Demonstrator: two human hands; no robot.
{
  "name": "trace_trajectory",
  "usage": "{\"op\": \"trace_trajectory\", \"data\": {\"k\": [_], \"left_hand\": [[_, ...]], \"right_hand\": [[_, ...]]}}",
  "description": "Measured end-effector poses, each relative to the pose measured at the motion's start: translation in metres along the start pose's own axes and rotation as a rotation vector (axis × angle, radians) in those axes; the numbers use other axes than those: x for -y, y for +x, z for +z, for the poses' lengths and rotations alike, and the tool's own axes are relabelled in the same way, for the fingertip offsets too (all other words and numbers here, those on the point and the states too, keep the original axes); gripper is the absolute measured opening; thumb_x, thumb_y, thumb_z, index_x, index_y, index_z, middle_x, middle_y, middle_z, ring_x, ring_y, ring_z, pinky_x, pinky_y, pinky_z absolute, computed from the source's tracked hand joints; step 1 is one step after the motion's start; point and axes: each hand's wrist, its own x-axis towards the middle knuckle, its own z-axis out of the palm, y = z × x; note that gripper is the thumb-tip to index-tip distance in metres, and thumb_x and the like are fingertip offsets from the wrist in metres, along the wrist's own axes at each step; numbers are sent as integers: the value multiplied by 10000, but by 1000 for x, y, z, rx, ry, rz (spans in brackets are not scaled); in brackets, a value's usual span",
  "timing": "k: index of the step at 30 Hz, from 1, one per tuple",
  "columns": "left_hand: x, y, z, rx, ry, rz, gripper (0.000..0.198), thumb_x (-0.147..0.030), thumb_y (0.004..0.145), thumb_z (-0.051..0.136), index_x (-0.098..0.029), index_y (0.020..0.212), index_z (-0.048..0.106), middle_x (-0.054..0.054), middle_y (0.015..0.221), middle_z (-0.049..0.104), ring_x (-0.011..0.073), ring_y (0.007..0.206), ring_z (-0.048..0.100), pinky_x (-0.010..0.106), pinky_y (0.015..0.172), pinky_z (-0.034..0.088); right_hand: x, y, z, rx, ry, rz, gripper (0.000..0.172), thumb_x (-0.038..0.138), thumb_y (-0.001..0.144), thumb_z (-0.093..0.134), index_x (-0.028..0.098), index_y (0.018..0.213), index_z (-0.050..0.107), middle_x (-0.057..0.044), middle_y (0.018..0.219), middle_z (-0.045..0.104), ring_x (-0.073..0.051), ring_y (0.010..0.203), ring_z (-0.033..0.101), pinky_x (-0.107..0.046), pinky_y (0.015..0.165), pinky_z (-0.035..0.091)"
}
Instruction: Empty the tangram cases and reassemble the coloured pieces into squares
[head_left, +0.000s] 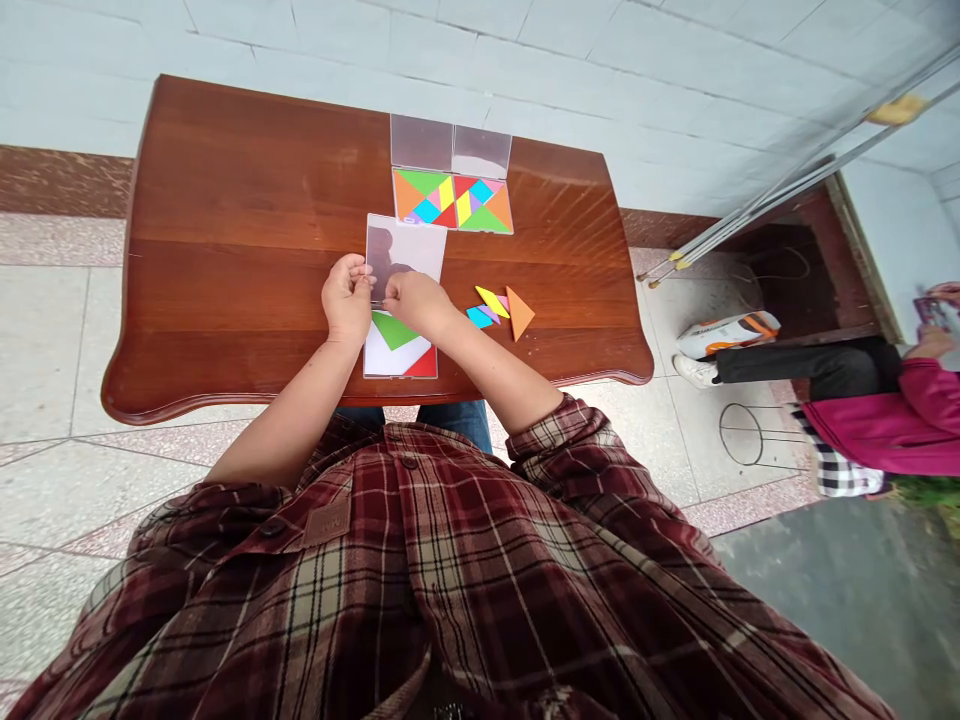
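Observation:
In front of me an open tangram case (397, 352) lies on the table, its clear lid (420, 238) folded back away from me. A green triangle (395, 330) and a red triangle (424, 365) lie in its white tray. My left hand (349, 298) is closed at the case's left edge near the hinge, fingers curled against it. Over the hinge, my right hand (417, 301) has its fingers pinched together; whatever is between them is hidden. Loose pieces lie to its right: an orange triangle (519, 314), a yellow parallelogram (492, 301) and a blue piece (478, 317), with small pink and purple ones.
Two filled tangram cases (454, 200) stand open side by side at the back of the wooden table (255, 220). A tiled wall (330, 50) runs behind it. At the right, a seated person (892, 410) holds something, near a white-and-orange bag (727, 333) and leaning poles (739, 225).

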Motion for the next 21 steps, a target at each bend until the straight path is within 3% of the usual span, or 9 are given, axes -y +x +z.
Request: {"op": "trace_trajectory", "data": {"k": [2, 8, 21], "left_hand": [[-2, -1, 0, -4, 2, -8, 222, -182, 817, 510, -246, 1023, 565, 10, 953, 644, 136, 893, 663, 332, 905, 575], [-7, -3, 0, -7, 21, 14, 180, -206, 816, 546, -236, 991, 568, 12, 948, 650, 137, 885, 663, 325, 892, 576], [-13, -3, -1, -40, 24, 1, 204, -178, 747, 531, -227, 943, 563, 9, 901, 645, 129, 840, 657, 307, 845, 576]], "right_hand": [[-5, -16, 2, -35, -25, -24, 167, 205, 920, 507, 169, 1007, 644, -67, 996, 684, -216, 945, 617, -309, 778, 452], [-12, -49, 15, 84, -172, -103, 401, 270, 880, 662, 154, 1252, 572, -143, 1256, 572, -262, 1091, 608, -344, 841, 484], [-6, -48, 25, 42, -220, -111, 459, 381, 923, 609, 137, 1303, 533, -167, 1297, 537, -284, 1127, 615, -373, 872, 519]]}}
